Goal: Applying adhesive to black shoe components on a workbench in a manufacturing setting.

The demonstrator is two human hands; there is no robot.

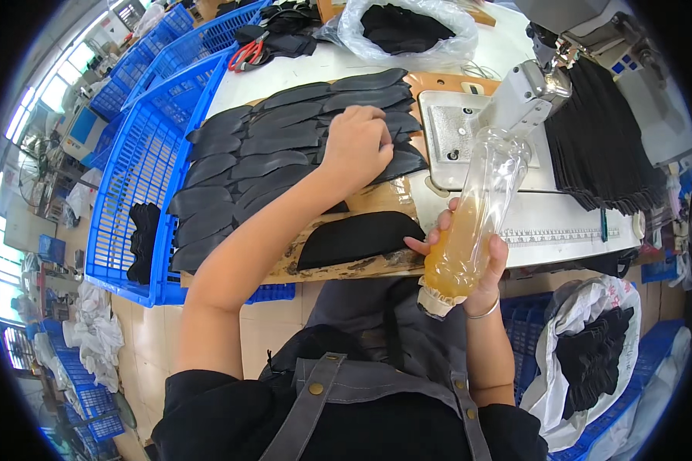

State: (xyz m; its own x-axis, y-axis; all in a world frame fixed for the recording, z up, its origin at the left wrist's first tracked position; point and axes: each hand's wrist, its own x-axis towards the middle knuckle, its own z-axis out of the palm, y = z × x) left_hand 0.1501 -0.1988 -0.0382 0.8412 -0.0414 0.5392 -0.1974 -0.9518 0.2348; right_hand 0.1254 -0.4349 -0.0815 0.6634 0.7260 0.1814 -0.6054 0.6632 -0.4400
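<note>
My right hand (488, 265) is wrapped round a clear plastic bottle (469, 230) half filled with amber, glue-like liquid. The bottle tilts neck-down, and its pale, crusted neck end points toward my lap. My left hand (359, 146) is closed over rows of overlapping black curved pieces (281, 138); its fingertips are partly hidden, so what they pinch cannot be made out. These pieces lie across a brown board (396, 198). A single black curved piece (361, 238) lies apart near the board's front edge, just left of the bottle's lower end.
A sewing machine (527, 92) stands right of the board, beside a stack of black pieces (603, 138). Blue crates (123, 223) line the left. Red-handled scissors (247, 55) and a plastic bag (346, 27) are at the back. A white sack (550, 392) sits at lower right.
</note>
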